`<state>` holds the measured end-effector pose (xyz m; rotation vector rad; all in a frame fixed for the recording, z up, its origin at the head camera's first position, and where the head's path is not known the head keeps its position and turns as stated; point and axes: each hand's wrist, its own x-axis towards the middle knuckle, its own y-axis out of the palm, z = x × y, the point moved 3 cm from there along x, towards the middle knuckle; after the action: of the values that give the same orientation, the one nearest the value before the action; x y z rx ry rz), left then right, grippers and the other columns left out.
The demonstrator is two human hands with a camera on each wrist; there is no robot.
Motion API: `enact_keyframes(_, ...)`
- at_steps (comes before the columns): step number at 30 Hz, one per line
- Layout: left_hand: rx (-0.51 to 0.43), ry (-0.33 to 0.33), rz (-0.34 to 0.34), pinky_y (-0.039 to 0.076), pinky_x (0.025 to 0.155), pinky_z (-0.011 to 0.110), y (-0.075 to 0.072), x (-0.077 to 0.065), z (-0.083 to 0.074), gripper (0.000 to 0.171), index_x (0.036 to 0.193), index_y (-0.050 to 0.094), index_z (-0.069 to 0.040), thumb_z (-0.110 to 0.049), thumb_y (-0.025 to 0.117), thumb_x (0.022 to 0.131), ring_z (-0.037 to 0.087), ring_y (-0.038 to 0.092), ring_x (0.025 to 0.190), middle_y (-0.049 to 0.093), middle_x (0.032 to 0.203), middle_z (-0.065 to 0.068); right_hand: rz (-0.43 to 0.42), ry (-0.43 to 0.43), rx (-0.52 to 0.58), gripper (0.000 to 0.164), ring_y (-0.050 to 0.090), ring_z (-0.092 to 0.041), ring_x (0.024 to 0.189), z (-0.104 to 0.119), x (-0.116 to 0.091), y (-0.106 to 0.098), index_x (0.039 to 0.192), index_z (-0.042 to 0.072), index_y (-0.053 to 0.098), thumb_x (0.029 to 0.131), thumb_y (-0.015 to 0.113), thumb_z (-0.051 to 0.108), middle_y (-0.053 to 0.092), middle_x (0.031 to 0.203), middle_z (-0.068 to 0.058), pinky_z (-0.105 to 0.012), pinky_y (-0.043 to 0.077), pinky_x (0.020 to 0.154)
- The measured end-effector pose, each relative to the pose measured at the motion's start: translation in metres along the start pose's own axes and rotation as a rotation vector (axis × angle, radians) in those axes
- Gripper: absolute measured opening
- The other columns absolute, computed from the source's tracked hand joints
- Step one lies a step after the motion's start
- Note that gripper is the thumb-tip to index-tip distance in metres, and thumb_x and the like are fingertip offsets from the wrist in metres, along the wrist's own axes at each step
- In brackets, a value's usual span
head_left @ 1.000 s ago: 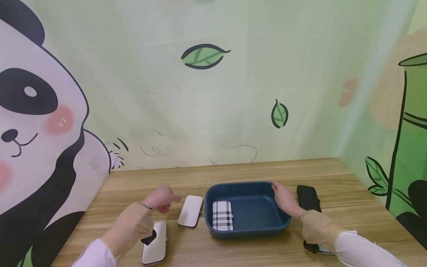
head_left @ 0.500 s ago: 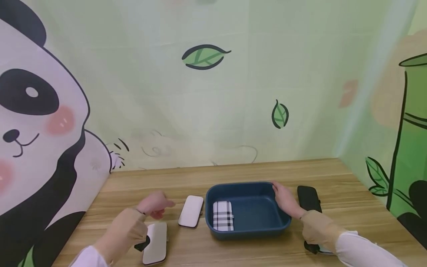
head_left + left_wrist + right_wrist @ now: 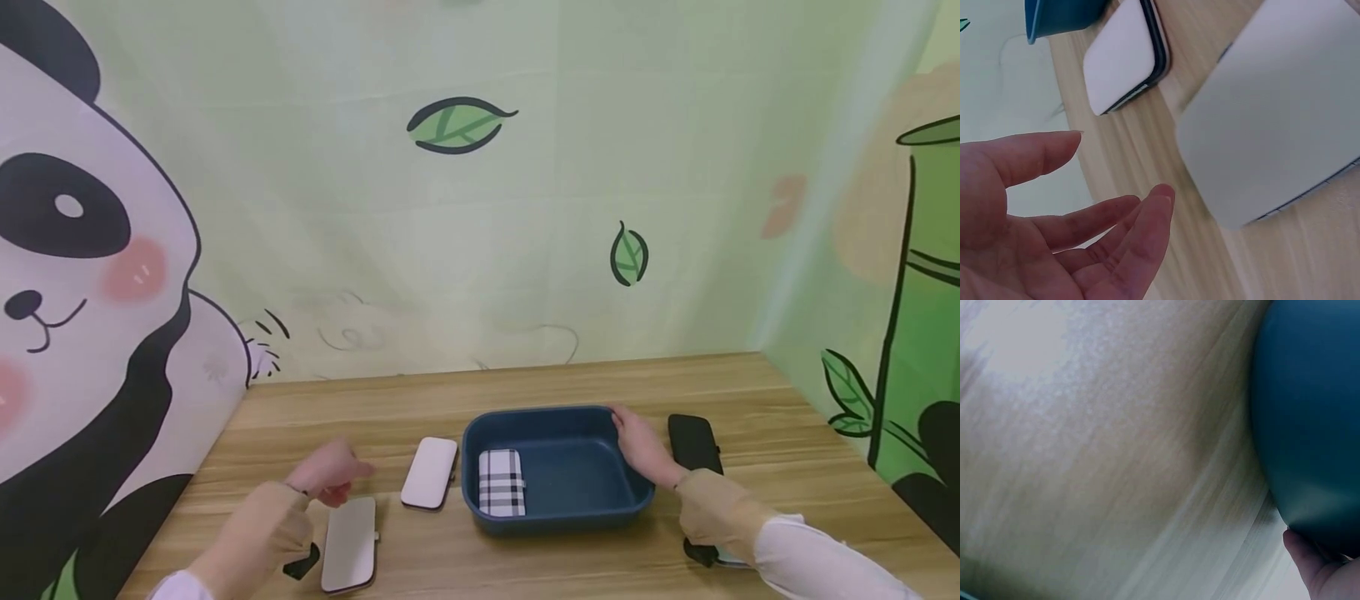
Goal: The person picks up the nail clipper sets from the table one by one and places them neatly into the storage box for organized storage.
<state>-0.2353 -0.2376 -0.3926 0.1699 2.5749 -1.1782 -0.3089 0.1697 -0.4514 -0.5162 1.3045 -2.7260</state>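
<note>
My left hand [image 3: 327,473] hovers over the far end of a flat cream zip case [image 3: 349,546], holding nothing. In the left wrist view its thumb and loosely bent fingers [image 3: 1154,219] are apart, beside the rounded end of that case. A second white zip case [image 3: 430,473] with a dark edge lies between this hand and the dark blue rectangular bin [image 3: 577,523]. Inside the bin, at its left end, is a black-and-white plaid case [image 3: 501,483]. My right hand [image 3: 641,446] grips the bin's rim at the right end; the right wrist view shows its thumb [image 3: 1304,556] against the bin's wall.
A black case [image 3: 693,443] lies right of the bin, partly behind the right forearm. Below that forearm, the pale edge of another item [image 3: 731,560] shows. A printed cloth wall [image 3: 487,250] with a panda and leaves stands behind the wooden table [image 3: 420,392].
My left hand has drawn back to the left and toward me, away from the white case beside the bin. My right hand, the bin and the cases stay in place.
</note>
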Motion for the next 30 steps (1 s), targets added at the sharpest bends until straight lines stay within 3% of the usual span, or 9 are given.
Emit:
enact_keyframes(7,0.06,-0.013,-0.026,0.045,0.044,0.024,0.003,0.0,0.014,0.032,0.06,0.039,-0.011,-0.015,0.06,0.084,0.011,0.039,0.043,0.037,0.052,-0.001,-0.016,-0.008,-0.005,0.027,0.053,-0.041,0.097,-0.001,0.001,0.0,0.116,-0.017,0.046,0.093,0.037,-0.006,0.052,0.109,-0.034,-0.046,0.045,0.077)
enact_keyframes(18,0.038,-0.006,-0.071,0.036,0.037,0.021,0.018,-0.002,0.036,0.031,0.063,0.044,-0.007,-0.016,0.071,0.074,0.008,0.028,0.041,0.035,0.053,-0.001,-0.002,0.013,-0.001,0.027,0.052,-0.04,0.1,-0.003,0.0,0.0,0.117,-0.016,0.046,0.093,0.037,-0.006,0.051,0.111,-0.034,-0.046,0.045,0.078)
enact_keyframes(24,0.049,0.039,-0.085,0.041,0.038,0.026,0.025,-0.004,0.043,0.031,0.064,0.049,0.0,-0.015,0.075,0.07,0.014,0.044,0.046,0.049,0.059,0.007,-0.008,0.009,0.003,0.027,0.051,-0.041,0.101,-0.001,0.0,0.0,0.116,-0.016,0.047,0.093,0.038,-0.006,0.051,0.112,-0.034,-0.047,0.044,0.08)
enact_keyframes(30,0.117,0.089,-0.124,0.043,0.038,0.029,0.029,-0.005,0.044,0.035,0.061,0.048,0.001,-0.018,0.075,0.07,0.019,0.05,0.047,0.049,0.057,0.008,-0.01,0.001,0.002,0.027,0.053,-0.041,0.098,0.001,-0.001,0.0,0.116,-0.017,0.046,0.092,0.038,-0.006,0.051,0.11,-0.034,-0.047,0.045,0.078)
